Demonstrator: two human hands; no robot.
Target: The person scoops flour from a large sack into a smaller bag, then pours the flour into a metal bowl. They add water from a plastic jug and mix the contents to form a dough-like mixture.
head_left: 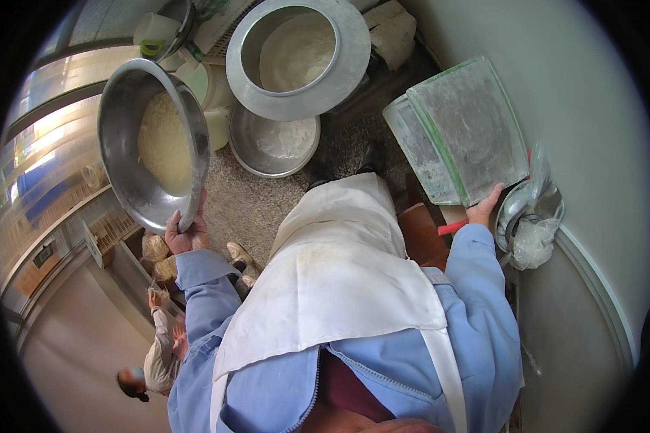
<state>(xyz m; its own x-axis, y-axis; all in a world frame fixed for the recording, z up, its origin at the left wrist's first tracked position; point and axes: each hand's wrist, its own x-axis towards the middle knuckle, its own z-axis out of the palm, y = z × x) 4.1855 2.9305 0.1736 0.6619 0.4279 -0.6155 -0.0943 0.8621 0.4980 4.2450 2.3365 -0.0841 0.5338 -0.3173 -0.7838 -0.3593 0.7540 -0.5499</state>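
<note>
My left hand (185, 232) is closed on the near rim of a large metal bowl (115, 144), which is tilted and holds a pale yellow, floury mass (165, 144). At the right, my right hand (484, 209) grips the lower edge of a flat, flour-dusted panel (477, 130) bordered in green; part of its fingers is hidden. A second dusty panel (419, 155) lies partly beneath that one. A red handle-like piece (452, 228) sticks out beside my right hand.
Ahead stands a wide-rimmed metal pot (354, 50) containing white flour, with a floury metal basin (296, 169) below it. A plastic bag (534, 242) sits by the right wall. Another person (159, 361) is at the lower left. A white cup (155, 29) is at the upper left.
</note>
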